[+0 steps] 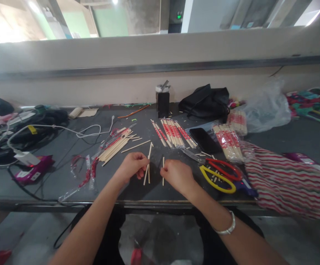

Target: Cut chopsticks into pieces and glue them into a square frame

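Observation:
My left hand is closed in a pinch on thin wooden chopsticks, which cross each other at a narrow angle. To its right, my right hand pinches a single shorter wooden stick, held roughly in line with my view. A gap of dark table separates the two hands. Beyond my left hand lies a loose pile of bare chopsticks, with one stick apart from it. Wrapped chopsticks with red print lie past my right hand.
Scissors with red and yellow handles lie right of my right hand, near a black phone and a striped cloth. Torn wrappers lie at left, beside a white cable. A black box stands at the back.

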`<state>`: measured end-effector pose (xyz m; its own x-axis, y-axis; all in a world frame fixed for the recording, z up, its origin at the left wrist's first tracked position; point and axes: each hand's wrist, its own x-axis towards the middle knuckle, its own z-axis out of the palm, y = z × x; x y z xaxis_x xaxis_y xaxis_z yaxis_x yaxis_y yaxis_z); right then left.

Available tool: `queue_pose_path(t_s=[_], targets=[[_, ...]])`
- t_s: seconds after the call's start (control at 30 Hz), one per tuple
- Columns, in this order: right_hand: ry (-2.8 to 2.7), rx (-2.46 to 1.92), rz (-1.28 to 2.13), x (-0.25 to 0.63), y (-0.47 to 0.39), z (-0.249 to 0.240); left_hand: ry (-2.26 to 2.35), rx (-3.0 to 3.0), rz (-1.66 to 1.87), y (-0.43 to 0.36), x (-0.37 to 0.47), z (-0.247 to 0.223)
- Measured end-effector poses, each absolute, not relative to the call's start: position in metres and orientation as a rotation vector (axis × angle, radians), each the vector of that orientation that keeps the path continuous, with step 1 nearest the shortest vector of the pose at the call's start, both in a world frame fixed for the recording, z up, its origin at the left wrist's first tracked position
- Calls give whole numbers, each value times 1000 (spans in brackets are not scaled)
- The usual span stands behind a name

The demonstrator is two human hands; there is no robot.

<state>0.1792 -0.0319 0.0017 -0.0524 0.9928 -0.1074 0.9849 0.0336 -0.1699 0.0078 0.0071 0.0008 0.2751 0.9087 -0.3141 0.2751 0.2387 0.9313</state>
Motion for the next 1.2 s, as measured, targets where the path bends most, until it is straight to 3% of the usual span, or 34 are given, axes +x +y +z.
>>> queue_pose_path(t_s=[0.4, 0.57, 0.77, 0.97, 1.2], targets=[[-2167, -2112, 264, 208, -42, 3, 1018, 1190, 681, -1, 11, 9], [-2067, -2059, 194, 218, -46, 8, 997, 1143, 944, 3, 4, 12], [-1936, -2098, 202, 237, -44, 11, 1441, 1510, 1243, 25, -14, 5], [-1836, -2120, 148, 261, -42, 8, 1973, 2318, 817, 57, -17, -15], [-1795, -2039, 191, 279, -43, 0, 1948, 2361, 642, 55, -10, -28]])
